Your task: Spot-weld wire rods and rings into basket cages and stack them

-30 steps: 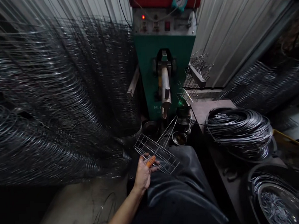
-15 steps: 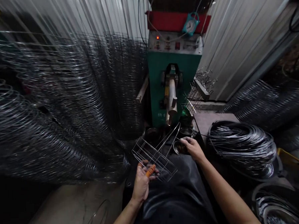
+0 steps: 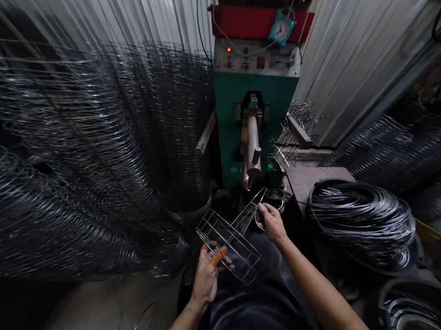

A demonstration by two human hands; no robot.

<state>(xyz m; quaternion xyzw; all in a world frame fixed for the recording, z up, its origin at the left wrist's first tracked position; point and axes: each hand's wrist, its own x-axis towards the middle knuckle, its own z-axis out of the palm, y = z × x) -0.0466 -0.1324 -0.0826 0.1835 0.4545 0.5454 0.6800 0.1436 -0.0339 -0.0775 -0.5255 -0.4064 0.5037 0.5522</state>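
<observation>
My left hand point(image 3: 207, 274), with an orange cover on one finger, grips the near edge of a rectangular wire rack point(image 3: 230, 243) held above my lap. My right hand point(image 3: 270, 220) is closed, fingers pinched at the rack's far upright wire side, just above a small metal bowl point(image 3: 261, 221). Directly behind stands a green welding machine point(image 3: 255, 119) with its electrode arm point(image 3: 252, 148) pointing down toward the rack.
Tall stacks of wire rings point(image 3: 75, 158) fill the left. A coil of wire hoops point(image 3: 362, 219) lies on the right, more rings point(image 3: 397, 146) behind it. Small metal bowls point(image 3: 276, 194) sit at the machine's foot. Corrugated wall behind; a metal pan point(image 3: 409, 310) lower right.
My right hand came into view from the right, went to the small bowl, then rose to the rack's far side. The left hand kept hold of the rack.
</observation>
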